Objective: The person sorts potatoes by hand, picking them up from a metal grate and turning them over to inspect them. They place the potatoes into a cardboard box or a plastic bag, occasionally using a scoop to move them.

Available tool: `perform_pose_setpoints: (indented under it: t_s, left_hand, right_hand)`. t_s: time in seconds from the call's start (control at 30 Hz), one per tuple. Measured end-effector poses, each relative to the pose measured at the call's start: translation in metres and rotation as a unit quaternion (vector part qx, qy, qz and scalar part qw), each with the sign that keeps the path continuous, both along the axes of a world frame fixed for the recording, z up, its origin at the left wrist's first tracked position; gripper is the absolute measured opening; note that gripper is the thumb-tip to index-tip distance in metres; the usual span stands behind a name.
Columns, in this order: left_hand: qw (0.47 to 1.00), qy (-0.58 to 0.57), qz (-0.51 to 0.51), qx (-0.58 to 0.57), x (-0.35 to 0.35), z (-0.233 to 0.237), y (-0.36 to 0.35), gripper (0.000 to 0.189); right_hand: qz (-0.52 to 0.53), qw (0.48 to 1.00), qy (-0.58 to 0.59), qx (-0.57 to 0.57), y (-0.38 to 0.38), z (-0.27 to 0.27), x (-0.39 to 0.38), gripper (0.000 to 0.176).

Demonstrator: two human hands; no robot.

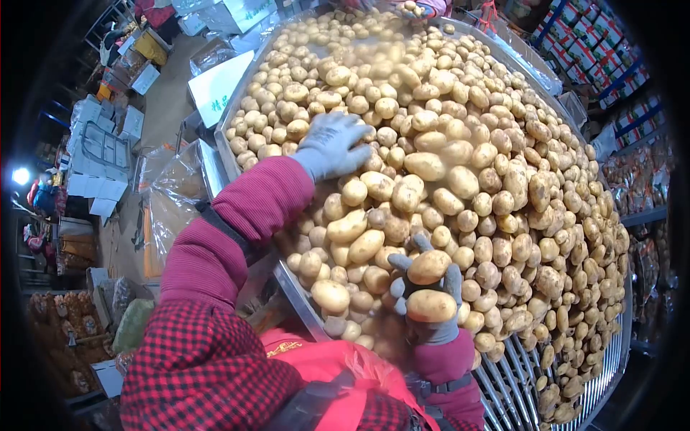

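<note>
Looks like the picking step: half-curled right hand cups two potatoes near side, left hand spreads over the potato heap farther left, can't tell if gripping. Next move prob needs steady fingers.

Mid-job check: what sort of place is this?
Probably a produce packing shed: round yellow-brown potatoes are heaped on a slatted metal table, with a white cardboard box with green lettering and stacked red-and-white printed cartons around it.

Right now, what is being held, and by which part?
The right hand cradles two potatoes by their undersides; whether the left hand holds anything is hidden.
</note>
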State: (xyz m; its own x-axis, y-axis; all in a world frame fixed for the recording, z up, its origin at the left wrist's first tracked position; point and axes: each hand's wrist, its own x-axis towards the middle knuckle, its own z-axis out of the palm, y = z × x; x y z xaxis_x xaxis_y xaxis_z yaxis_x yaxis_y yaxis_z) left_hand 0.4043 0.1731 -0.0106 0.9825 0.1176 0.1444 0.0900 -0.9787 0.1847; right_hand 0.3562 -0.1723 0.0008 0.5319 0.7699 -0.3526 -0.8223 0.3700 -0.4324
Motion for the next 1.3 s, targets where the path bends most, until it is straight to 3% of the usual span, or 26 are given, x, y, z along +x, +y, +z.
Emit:
perform_pose_setpoints:
  t_s: [0.07, 0.13, 0.17, 0.2, 0.3, 0.33, 0.37, 0.4, 0.47, 0.53, 0.6, 0.63, 0.67, 0.7, 0.77, 0.8, 0.83, 0.87, 0.93, 1.0, 1.07, 1.13, 1.17, 1.23, 1.27, 1.3]
  left_hand:
    - [0.993, 0.068, 0.081, -0.054, 0.016, 0.015, 0.028, 0.053]
    - [0.992, -0.009, 0.125, -0.004, 0.032, 0.010, 0.045, 0.053]
    - [0.988, -0.032, 0.144, 0.046, 0.042, 0.009, 0.044, 0.054]
    - [0.988, -0.037, 0.141, 0.046, 0.050, 0.010, 0.037, 0.054]
    - [0.978, -0.134, -0.146, 0.063, 0.062, 0.005, 0.013, 0.053]
    - [0.978, -0.135, -0.144, 0.063, 0.070, 0.003, 0.015, 0.053]
    - [0.992, -0.056, -0.089, 0.074, 0.082, 0.002, 0.019, 0.056]
    - [0.996, 0.023, -0.034, 0.082, 0.096, 0.000, 0.023, 0.058]
    - [1.000, -0.019, 0.013, 0.002, 0.110, -0.030, 0.060, 0.075]
    - [0.996, -0.012, 0.090, 0.009, 0.105, -0.026, 0.059, 0.075]
    - [0.989, -0.056, 0.084, -0.109, 0.114, -0.046, 0.092, 0.073]
    - [0.989, -0.065, 0.098, -0.090, 0.119, -0.054, 0.104, 0.069]
    - [0.982, -0.034, 0.123, -0.141, 0.106, -0.017, 0.090, 0.067]
    - [0.974, -0.048, 0.154, -0.162, 0.110, -0.034, 0.119, 0.064]
    - [0.961, 0.119, 0.250, -0.002, 0.098, -0.006, 0.137, 0.058]
    - [0.956, 0.082, 0.274, 0.056, 0.090, -0.009, 0.133, 0.054]
    - [0.947, 0.043, 0.298, 0.115, 0.083, -0.013, 0.126, 0.050]
    - [0.974, -0.048, 0.195, 0.107, 0.081, -0.017, 0.121, 0.050]
    - [0.978, -0.201, 0.025, 0.049, 0.080, -0.014, 0.076, 0.049]
    - [0.974, -0.161, -0.155, -0.031, 0.081, 0.044, -0.013, 0.053]
    - [0.939, -0.173, -0.294, -0.043, 0.096, 0.039, -0.065, 0.066]
    - [0.911, -0.161, -0.378, 0.033, 0.102, 0.032, -0.111, 0.072]
    - [0.918, -0.153, -0.363, 0.033, 0.106, 0.023, -0.116, 0.071]
    - [0.933, -0.121, -0.338, -0.008, 0.118, 0.016, -0.103, 0.067]
    - [0.938, -0.090, -0.332, -0.049, 0.119, 0.012, -0.090, 0.065]
    - [0.937, -0.137, -0.322, -0.002, 0.116, 0.012, -0.082, 0.063]
  right_hand:
    - [-0.003, 1.000, 0.017, 0.015, 0.000, 0.004, -0.006, 0.085]
    - [-0.016, 0.999, 0.045, -0.001, 0.000, 0.002, -0.003, 0.078]
    - [0.042, 0.981, -0.117, -0.148, 0.006, 0.026, 0.002, 0.070]
    - [0.004, 0.996, 0.079, -0.033, 0.006, 0.032, 0.006, 0.065]
    - [0.019, 0.997, 0.036, -0.071, 0.006, 0.026, 0.001, 0.066]
    - [0.018, 0.994, -0.003, -0.111, 0.007, 0.028, -0.001, 0.068]
    - [0.016, 0.987, -0.046, -0.152, 0.006, 0.027, -0.002, 0.070]
    - [0.011, 0.997, 0.020, -0.076, 0.004, 0.026, -0.001, 0.075]
    - [-0.007, 0.997, 0.054, -0.051, 0.006, 0.026, -0.003, 0.079]
    - [-0.001, 0.999, 0.044, -0.014, -0.001, 0.016, -0.002, 0.075]
    - [0.049, 0.996, -0.013, -0.072, -0.002, 0.015, 0.004, 0.069]
    - [0.041, 0.997, -0.008, -0.062, -0.002, 0.023, 0.005, 0.063]
    - [0.035, 0.998, -0.008, -0.060, -0.002, 0.027, 0.004, 0.063]
    - [0.051, 0.993, -0.060, -0.092, -0.001, 0.030, 0.002, 0.062]
    - [0.060, 0.987, -0.128, -0.076, -0.006, 0.027, 0.004, 0.061]
    - [0.047, 0.988, -0.123, -0.079, -0.009, 0.027, 0.005, 0.061]
    - [0.041, 0.998, -0.023, -0.029, -0.009, 0.027, 0.007, 0.061]
    - [0.037, 0.996, 0.076, 0.023, -0.006, 0.026, 0.008, 0.061]
    - [0.045, 0.994, 0.098, 0.017, -0.004, 0.028, 0.011, 0.060]
    - [0.093, 0.969, -0.191, -0.124, -0.002, 0.036, 0.007, 0.060]
    - [0.085, 0.965, -0.199, -0.151, 0.000, 0.036, 0.004, 0.059]
    - [0.059, 0.994, -0.025, -0.092, -0.001, 0.020, 0.004, 0.062]
    - [0.064, 0.993, -0.025, -0.094, 0.000, 0.014, 0.004, 0.062]
    - [0.047, 0.995, 0.023, 0.090, -0.001, 0.009, 0.008, 0.069]
    - [0.039, 0.995, 0.025, 0.092, -0.003, 0.013, 0.005, 0.069]
    - [0.040, 0.999, 0.020, 0.022, -0.002, 0.022, 0.004, 0.067]
